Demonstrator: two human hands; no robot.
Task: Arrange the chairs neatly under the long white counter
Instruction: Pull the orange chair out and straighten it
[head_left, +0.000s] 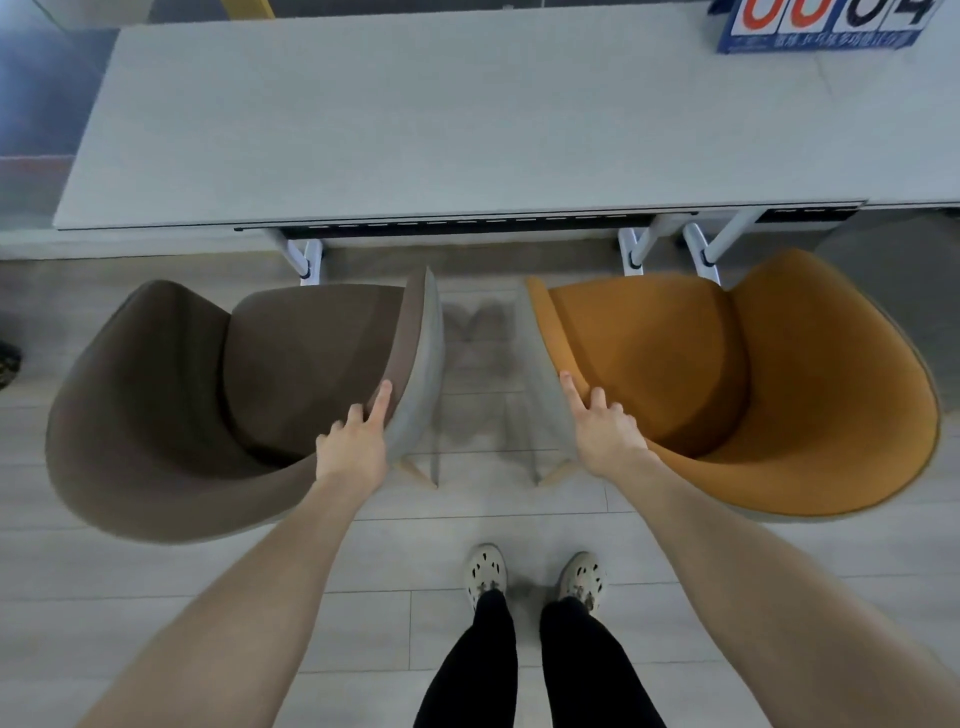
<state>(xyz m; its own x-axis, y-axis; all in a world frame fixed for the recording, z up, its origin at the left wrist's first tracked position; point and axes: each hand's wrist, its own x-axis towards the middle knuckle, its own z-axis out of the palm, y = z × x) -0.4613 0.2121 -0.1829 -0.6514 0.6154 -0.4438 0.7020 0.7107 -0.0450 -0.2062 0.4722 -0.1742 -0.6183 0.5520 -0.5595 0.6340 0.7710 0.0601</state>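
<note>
Two seats stand in front of the counter (415, 130), not under it. My left hand (353, 447) grips the brown chair (171, 395) by its edge. My right hand (605, 436) grips the orange chair (779, 389). My thumbs are hidden.

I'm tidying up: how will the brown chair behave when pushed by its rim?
The brown chair likely slides easily: slim legs on a smooth floor. With the left hand gripping one side's rim, it may pivot rather than go straight. Its shell looks stiff.
</note>
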